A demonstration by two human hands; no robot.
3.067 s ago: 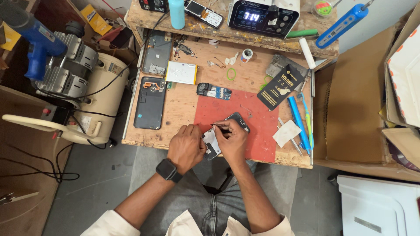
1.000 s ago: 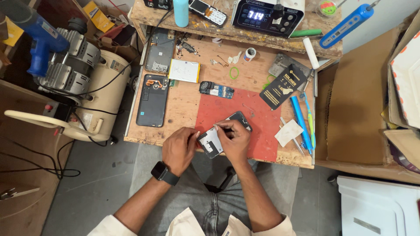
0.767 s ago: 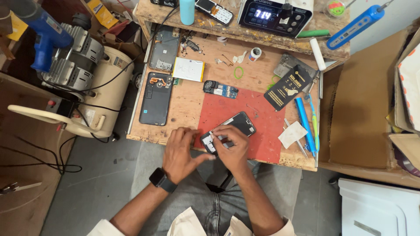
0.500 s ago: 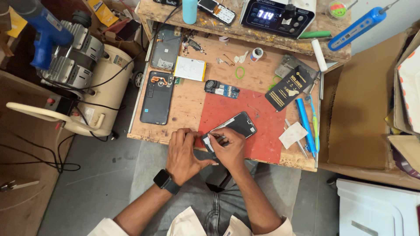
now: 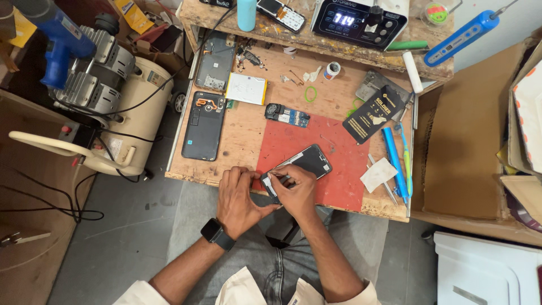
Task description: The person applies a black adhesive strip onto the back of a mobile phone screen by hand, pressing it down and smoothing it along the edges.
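On the red mat (image 5: 316, 164) at the near edge of the wooden table (image 5: 243, 135) lies a dark phone (image 5: 302, 166), tilted, with its screen side up. Both hands meet at its near end. The left hand (image 5: 237, 200) curls around that end, and its grip is closed on the phone's edge. The right hand (image 5: 296, 192) sits on top of the same end with its fingers (image 5: 282, 179) pinched together on the phone; something small and pale shows between them, but it is too small to tell what it is. A black watch (image 5: 217, 233) is on the left wrist.

Farther back on the table, well apart from the hands, lies a black phone back cover (image 5: 203, 125). Just beside it is a white flat battery (image 5: 246, 88). A small circuit board (image 5: 287, 115) lies at the far edge of the mat. To the right are a black packet (image 5: 375, 114), a white cloth (image 5: 379, 174) and a blue tool (image 5: 394, 164). Down on the floor to the left stands a cream air tank (image 5: 132, 113) with a motor on top.
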